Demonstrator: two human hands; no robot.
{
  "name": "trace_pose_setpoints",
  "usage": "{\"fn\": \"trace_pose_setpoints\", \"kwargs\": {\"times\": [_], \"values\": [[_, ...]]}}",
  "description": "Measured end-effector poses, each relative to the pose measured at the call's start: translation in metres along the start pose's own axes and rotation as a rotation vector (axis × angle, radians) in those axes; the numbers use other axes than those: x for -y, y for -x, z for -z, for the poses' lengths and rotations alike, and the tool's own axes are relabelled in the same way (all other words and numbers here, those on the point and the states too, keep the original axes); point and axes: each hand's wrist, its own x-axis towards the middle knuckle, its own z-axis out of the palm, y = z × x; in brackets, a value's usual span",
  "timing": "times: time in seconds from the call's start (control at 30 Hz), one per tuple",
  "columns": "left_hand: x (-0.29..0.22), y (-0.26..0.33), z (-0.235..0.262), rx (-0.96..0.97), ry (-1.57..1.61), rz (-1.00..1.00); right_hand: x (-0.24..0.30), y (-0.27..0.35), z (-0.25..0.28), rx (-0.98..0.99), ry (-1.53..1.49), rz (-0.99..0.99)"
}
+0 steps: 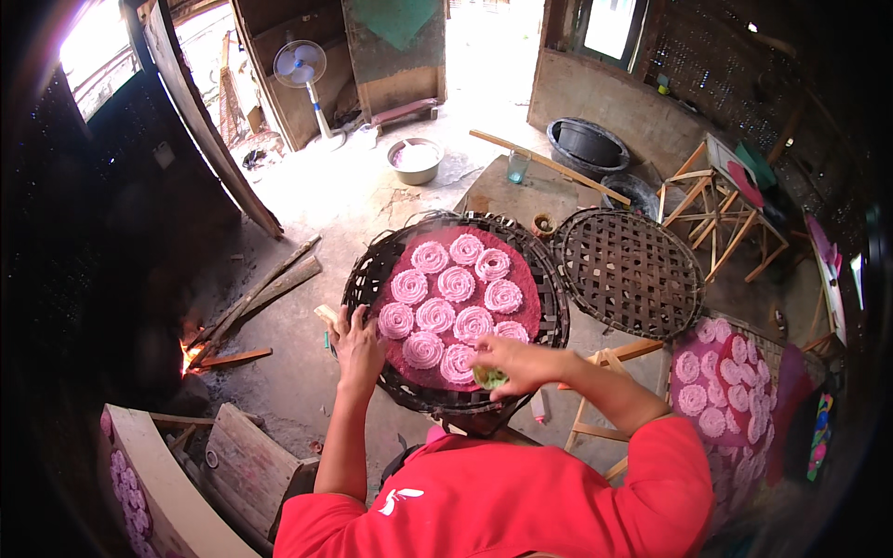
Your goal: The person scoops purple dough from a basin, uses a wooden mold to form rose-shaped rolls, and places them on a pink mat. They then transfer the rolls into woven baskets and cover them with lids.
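In front of me is a round, dark woven basket [558, 279], lined with a dark pink cloth [406, 282]. Several pink spiral rosettes [456, 284], like coiled noodle cakes, lie in rows on the cloth. My left hand [359, 352] rests at the basket's near left rim, fingers spread and holding nothing. Over the near right part of the cloth, my right hand [512, 363] closes on a crumpled green piece [489, 376], leaf-like, beside the nearest rosettes. The fingers cover part of it.
A flat woven lid [631, 272] lies right of the basket. More rosettes [713, 391] sit on a rack at the right. A fire with firewood [193, 353] burns at the left. Beyond stand a metal basin [415, 161], a glass [517, 167], black tubs [588, 144] and a fan [300, 65].
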Motion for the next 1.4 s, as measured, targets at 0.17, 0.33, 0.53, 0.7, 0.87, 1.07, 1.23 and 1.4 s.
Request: {"fn": "trace_pose_setpoints", "kwargs": {"times": [0.17,0.33,0.53,0.7,0.87,1.07,1.23,1.4], "values": [[0.003,-0.017,-0.019,0.115,-0.145,0.086,-0.002,0.005,-0.004,-0.050,-0.123,-0.098],[0.005,-0.018,-0.029,-0.088,-0.239,0.033,-0.100,0.019,0.098,-0.600,0.104,-0.351],[0.002,-0.017,-0.026,-0.012,-0.234,0.060,-0.270,0.001,0.127,-0.948,0.208,-0.674],[0.003,-0.019,-0.027,0.043,-0.220,0.107,-0.287,-0.017,0.106,-0.936,0.315,-0.881],[0.006,-0.019,-0.033,-0.025,-0.265,0.094,-0.209,-0.020,0.088,-0.651,0.335,-0.845],[0.004,-0.019,-0.030,-0.023,-0.205,0.092,-0.175,-0.018,0.054,-0.717,0.367,-0.780],[0.006,-0.027,-0.026,0.067,-0.243,0.129,-0.190,-0.030,0.052,-0.854,0.162,-0.761],[0.007,-0.031,-0.024,0.151,-0.233,0.113,-0.191,-0.033,0.040,-0.913,0.335,-0.792]]}}
